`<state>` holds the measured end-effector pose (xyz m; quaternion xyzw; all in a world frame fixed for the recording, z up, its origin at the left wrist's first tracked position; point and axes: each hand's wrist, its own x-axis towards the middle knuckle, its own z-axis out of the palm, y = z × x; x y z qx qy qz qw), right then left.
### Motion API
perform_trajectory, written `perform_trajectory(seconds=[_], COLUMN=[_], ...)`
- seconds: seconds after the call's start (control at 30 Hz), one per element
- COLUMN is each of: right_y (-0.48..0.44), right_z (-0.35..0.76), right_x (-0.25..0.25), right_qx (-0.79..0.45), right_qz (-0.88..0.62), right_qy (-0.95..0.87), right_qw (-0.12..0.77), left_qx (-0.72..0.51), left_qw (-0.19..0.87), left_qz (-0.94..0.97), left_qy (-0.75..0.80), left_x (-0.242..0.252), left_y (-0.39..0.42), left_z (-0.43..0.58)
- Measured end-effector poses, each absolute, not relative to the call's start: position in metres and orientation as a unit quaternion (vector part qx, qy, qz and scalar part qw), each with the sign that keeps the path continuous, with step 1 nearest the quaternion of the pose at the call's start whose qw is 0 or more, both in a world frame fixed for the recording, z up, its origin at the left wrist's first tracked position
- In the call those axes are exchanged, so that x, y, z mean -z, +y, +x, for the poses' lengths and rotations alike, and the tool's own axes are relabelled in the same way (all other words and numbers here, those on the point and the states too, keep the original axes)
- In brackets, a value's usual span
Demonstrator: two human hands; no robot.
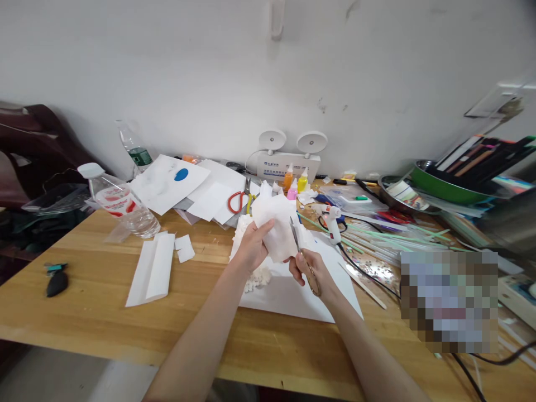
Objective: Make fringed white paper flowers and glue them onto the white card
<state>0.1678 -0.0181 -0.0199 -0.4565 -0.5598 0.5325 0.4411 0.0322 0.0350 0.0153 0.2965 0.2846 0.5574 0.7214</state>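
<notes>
White paper (280,237) is held above the counter (205,335), pinched in my distant left hand (253,247), scissors (297,241) gripped in the right hand (317,269) at its edge; I'd turn it into the blades, snipping short, thumb clear.

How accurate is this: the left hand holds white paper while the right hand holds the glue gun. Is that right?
Not quite. The right hand holds scissors, as the head view shows; the glue gun is on the table. The left hand does hold white paper.
</notes>
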Motion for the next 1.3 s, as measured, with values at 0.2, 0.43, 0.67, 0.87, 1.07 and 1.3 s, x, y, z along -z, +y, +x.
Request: perform_trajectory(seconds=[0.2, 0.43, 0.67, 0.87, 1.07, 1.3], right_y=[-0.0160, -0.0153, -0.0159, -0.0151, -0.0138, -0.0148], right_z=[0.1699, 0.1696, 0.1681, 0.1684, 0.1683, 0.1656], right_x=[0.0209, 0.0209, 0.0172, 0.0201, 0.0230, 0.0213], right_qx=[-0.544, -0.551, -0.547, -0.548, -0.556, -0.562], right_qz=[-0.464, -0.476, -0.495, -0.504, -0.498, -0.500], right_qy=[-0.544, -0.530, -0.520, -0.517, -0.517, -0.514], right_qw=[0.439, 0.434, 0.431, 0.423, 0.419, 0.412], left_qx=[-0.531, -0.500, -0.491, -0.485, -0.500, -0.535], left_qw=[0.726, 0.720, 0.725, 0.724, 0.741, 0.746], left_qz=[0.316, 0.358, 0.376, 0.384, 0.348, 0.289], left_qy=[0.302, 0.321, 0.304, 0.303, 0.282, 0.271], left_x=[-0.0101, -0.0070, -0.0101, -0.0114, -0.0141, -0.0120], left_y=[0.0381, 0.0362, 0.0353, 0.0375, 0.0360, 0.0385], left_z=[0.0313, 0.0318, 0.0291, 0.0252, 0.0262, 0.0291])
